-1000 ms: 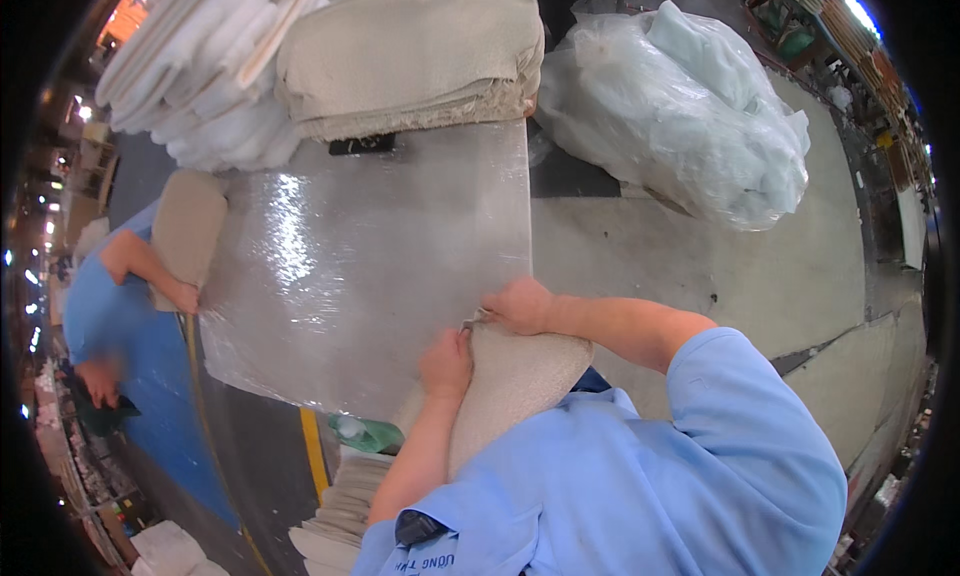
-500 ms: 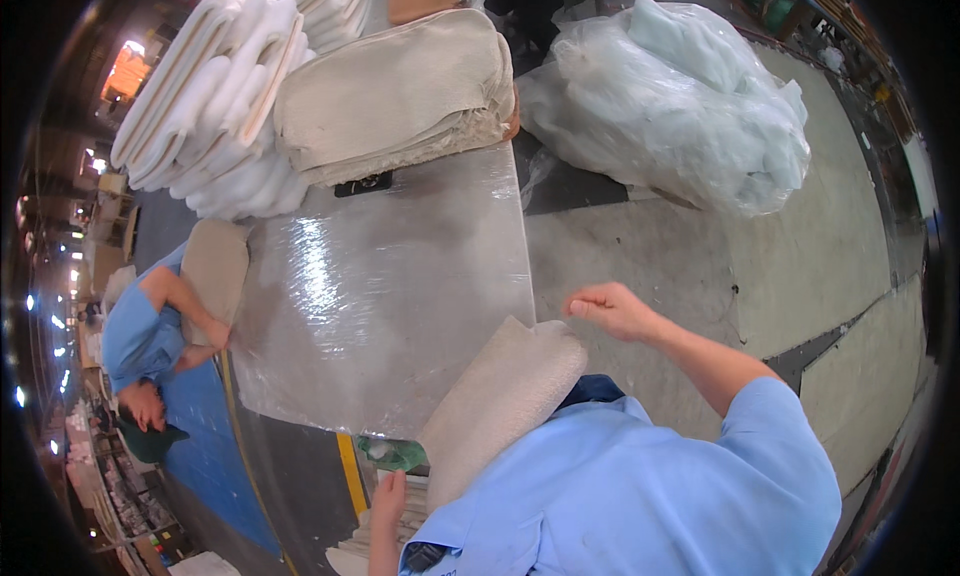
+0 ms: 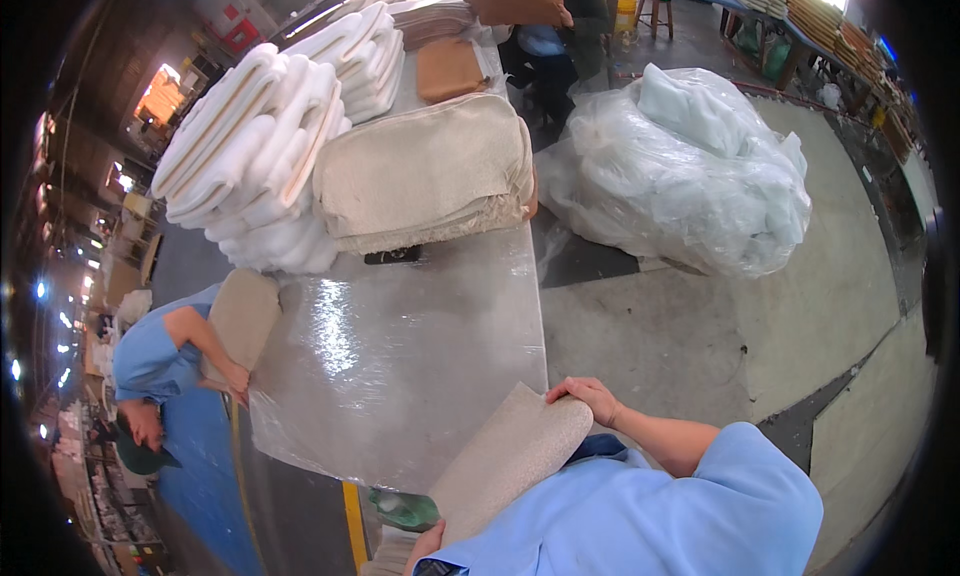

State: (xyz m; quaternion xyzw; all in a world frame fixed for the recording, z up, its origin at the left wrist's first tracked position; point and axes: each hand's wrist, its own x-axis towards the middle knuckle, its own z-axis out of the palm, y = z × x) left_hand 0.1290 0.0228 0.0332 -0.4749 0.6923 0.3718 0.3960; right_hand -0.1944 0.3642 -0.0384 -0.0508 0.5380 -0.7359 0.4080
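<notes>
A beige cushion-like pad (image 3: 515, 461) with textured fabric leans between my body and the near edge of the table. My right hand (image 3: 588, 400) is closed, its fingers pinching the pad's upper right corner. Low in the view, my left hand (image 3: 428, 544) curls its fingers on the pad's lower end, partly hidden by my sleeve and body. The plastic-covered table (image 3: 430, 366) stretches ahead of the pad. Beside the left hand hangs a green plastic bag (image 3: 402, 509).
Beige fabric pieces (image 3: 425, 171) are stacked on the table beside piled white padding (image 3: 260, 141). A large clear bag of white stuffing (image 3: 690, 176) stands at right. At left a co-worker (image 3: 165, 351) holds another beige pad (image 3: 245, 321); another person (image 3: 560, 56) holds a brown pad (image 3: 512, 4).
My right hand has come from the air beside the pad onto its upper corner. My left hand has moved in against the lower end. The view has tilted up, showing more of the far end.
</notes>
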